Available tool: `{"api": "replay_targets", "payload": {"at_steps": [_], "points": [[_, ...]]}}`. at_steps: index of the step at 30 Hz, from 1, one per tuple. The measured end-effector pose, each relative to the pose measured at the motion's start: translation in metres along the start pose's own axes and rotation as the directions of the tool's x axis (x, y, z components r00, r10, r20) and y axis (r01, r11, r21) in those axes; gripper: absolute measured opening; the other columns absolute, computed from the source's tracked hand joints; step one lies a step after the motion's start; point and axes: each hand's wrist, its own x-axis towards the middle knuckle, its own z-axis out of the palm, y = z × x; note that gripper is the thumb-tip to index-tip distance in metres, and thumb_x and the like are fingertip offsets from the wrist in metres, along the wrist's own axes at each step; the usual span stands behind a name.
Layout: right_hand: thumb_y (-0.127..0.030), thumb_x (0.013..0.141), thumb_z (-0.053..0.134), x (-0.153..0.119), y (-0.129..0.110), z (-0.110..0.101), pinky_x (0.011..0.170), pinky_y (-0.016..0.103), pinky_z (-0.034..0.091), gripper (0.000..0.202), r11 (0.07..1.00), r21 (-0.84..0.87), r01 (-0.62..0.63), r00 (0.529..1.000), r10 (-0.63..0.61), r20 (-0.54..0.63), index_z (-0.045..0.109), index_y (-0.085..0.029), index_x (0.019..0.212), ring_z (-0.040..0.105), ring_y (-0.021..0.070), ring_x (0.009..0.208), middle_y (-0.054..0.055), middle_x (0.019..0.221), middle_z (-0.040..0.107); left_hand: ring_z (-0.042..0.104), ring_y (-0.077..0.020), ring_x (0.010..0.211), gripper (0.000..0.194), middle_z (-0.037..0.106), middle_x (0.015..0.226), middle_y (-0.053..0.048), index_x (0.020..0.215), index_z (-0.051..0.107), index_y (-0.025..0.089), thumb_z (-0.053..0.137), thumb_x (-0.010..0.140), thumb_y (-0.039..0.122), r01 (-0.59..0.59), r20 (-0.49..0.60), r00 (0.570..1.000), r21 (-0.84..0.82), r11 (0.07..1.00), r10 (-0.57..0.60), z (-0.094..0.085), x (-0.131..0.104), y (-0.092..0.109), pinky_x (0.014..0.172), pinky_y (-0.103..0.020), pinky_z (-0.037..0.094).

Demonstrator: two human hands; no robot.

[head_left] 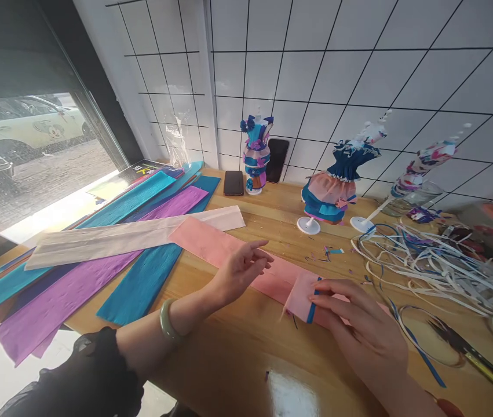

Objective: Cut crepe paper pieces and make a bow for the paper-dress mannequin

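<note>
My right hand [361, 324] has its fingertips on the blue-edged side of a small light-pink paper piece [300, 295]. This piece lies over a long salmon-pink crepe paper strip [211, 246], which runs diagonally across the table. Above the middle of that strip is my left hand [245, 271], its index finger stretched out, the others loosely bent, and nothing in it. A pale cream strip [111, 240] passes under the pink strip's far left end. How the right thumb sits is hidden behind the fingers.
Purple strips [76, 289] and teal strips [142, 289] lie at left. Mini dress forms in paper dresses [257, 150] [335, 179] stand by the tiled wall, near phones [233, 183]. At right are tangled white strips [424, 266] and yellow-black scissors [481, 365].
</note>
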Motion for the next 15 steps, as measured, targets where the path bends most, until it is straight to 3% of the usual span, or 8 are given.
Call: {"api": "replay_targets", "payload": {"at_steps": [5, 10, 12, 15], "points": [[-0.01, 0.08, 0.053, -0.005, -0.009, 0.005, 0.068, 0.028, 0.054, 0.026, 0.994, 0.107, -0.028, 0.993, 0.015, 0.12, 0.065, -0.029, 0.092, 0.065, 0.0188, 0.089, 0.005, 0.099, 0.067, 0.055, -0.0198, 0.099, 0.046, 0.06, 0.106, -0.012, 0.123, 0.048, 0.016, 0.05, 0.085, 0.041, 0.139, 0.194, 0.975, -0.133, 0.981, -0.112, -0.002, -0.002, 0.016, 0.084, -0.034, 0.045], [-0.01, 0.079, 0.053, -0.001, -0.016, 0.011, 0.072, 0.026, 0.055, 0.025, 0.98, 0.199, 0.014, 0.985, -0.048, 0.168, 0.067, -0.029, 0.09, 0.066, 0.0184, 0.09, 0.004, 0.103, 0.068, 0.048, -0.0217, 0.113, 0.048, 0.056, 0.119, -0.009, 0.122, 0.052, 0.021, 0.051, 0.082, 0.048, 0.213, 0.464, 0.874, -0.092, 0.973, -0.148, -0.001, -0.008, 0.022, 0.096, -0.037, 0.036], [-0.009, 0.078, 0.055, 0.0, -0.016, 0.013, 0.075, 0.027, 0.054, 0.026, 0.974, 0.222, 0.031, 0.98, -0.074, 0.183, 0.067, -0.029, 0.09, 0.064, 0.0188, 0.094, 0.004, 0.108, 0.067, 0.05, -0.0215, 0.111, 0.049, 0.057, 0.117, -0.008, 0.119, 0.055, 0.021, 0.055, 0.079, 0.05, 0.247, 0.532, 0.83, -0.089, 0.965, -0.164, -0.001, -0.009, 0.02, 0.094, -0.035, 0.038], [-0.008, 0.078, 0.055, -0.001, -0.013, 0.016, 0.077, 0.03, 0.053, 0.028, 0.968, 0.252, 0.015, 0.98, -0.064, 0.189, 0.068, -0.03, 0.089, 0.061, 0.0197, 0.099, 0.003, 0.113, 0.062, 0.057, -0.0177, 0.088, 0.048, 0.063, 0.096, -0.005, 0.107, 0.061, 0.016, 0.064, 0.071, 0.049, 0.302, 0.564, 0.793, -0.036, 0.953, -0.23, 0.0, -0.01, 0.015, 0.074, -0.027, 0.045]]}}
